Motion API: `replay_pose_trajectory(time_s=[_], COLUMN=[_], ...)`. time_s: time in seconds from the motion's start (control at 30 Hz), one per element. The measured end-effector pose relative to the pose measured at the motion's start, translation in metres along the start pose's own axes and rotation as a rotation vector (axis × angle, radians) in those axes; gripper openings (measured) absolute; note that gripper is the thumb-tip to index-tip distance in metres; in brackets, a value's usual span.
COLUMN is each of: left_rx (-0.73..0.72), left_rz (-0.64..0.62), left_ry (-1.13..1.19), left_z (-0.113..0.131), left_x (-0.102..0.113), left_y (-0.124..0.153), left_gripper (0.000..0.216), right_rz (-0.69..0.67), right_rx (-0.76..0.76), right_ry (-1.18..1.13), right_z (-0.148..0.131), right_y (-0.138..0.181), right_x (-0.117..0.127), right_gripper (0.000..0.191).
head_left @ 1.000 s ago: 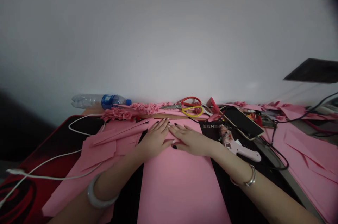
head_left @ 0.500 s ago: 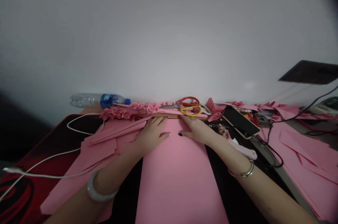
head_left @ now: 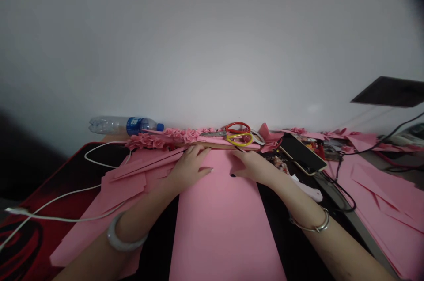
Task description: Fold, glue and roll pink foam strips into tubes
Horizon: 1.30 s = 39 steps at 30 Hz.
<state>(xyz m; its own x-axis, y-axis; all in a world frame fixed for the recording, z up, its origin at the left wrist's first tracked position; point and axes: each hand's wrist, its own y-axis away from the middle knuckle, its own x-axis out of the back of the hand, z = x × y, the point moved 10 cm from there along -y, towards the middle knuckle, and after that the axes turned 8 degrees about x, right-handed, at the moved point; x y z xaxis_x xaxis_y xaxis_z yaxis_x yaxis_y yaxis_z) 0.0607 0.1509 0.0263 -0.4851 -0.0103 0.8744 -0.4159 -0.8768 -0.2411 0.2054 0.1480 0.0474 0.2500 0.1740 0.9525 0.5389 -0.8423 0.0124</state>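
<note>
A long pink paper sheet (head_left: pixel 221 223) lies lengthwise on the dark desk in front of me. My left hand (head_left: pixel 189 167) rests flat on the sheet's far left corner, fingers stretched out. My right hand (head_left: pixel 249 165) lies on the far right corner with its fingers spread and its thumb pointing inward. Neither hand holds anything. Scissors (head_left: pixel 236 134) with red and yellow handles lie just beyond my fingertips, beside a row of pink paper flowers (head_left: pixel 162 138).
Pink paper pieces (head_left: pixel 129 179) are piled at left, more pink sheets (head_left: pixel 387 201) at right. A water bottle (head_left: pixel 124 125) lies by the wall. A white cable (head_left: pixel 62 201) crosses the red mat. A phone (head_left: pixel 302 152) and a glue gun (head_left: pixel 306 188) lie to the right.
Both hands slid from the middle of the sheet toward its far edge and moved apart, the right hand going rightward to the corner. The sheet stays flat.
</note>
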Motion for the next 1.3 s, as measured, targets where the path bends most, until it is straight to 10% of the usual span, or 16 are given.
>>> replay_pose_trajectory(time_s=[0.4,0.93,1.3], left_rx=[0.213,0.620,0.714], left_rz=[-0.128,0.075,0.181], left_ry=[-0.093,0.861,1.038], left_z=[0.000,-0.042,-0.061], left_x=[-0.025,0.018,0.026], left_y=[0.022,0.034,0.039], left_gripper=[0.058,0.062,0.051], right_rz=[0.247,0.448,0.438], right_rx=[-0.276,-0.577,-0.592], right_ry=[-0.658,-1.358,-1.220], right_z=[0.032,0.043,0.044], right_y=[0.036,0.068,0.074], right_x=[0.002,-0.020,-0.021], right_gripper=[0.052,0.052,0.055])
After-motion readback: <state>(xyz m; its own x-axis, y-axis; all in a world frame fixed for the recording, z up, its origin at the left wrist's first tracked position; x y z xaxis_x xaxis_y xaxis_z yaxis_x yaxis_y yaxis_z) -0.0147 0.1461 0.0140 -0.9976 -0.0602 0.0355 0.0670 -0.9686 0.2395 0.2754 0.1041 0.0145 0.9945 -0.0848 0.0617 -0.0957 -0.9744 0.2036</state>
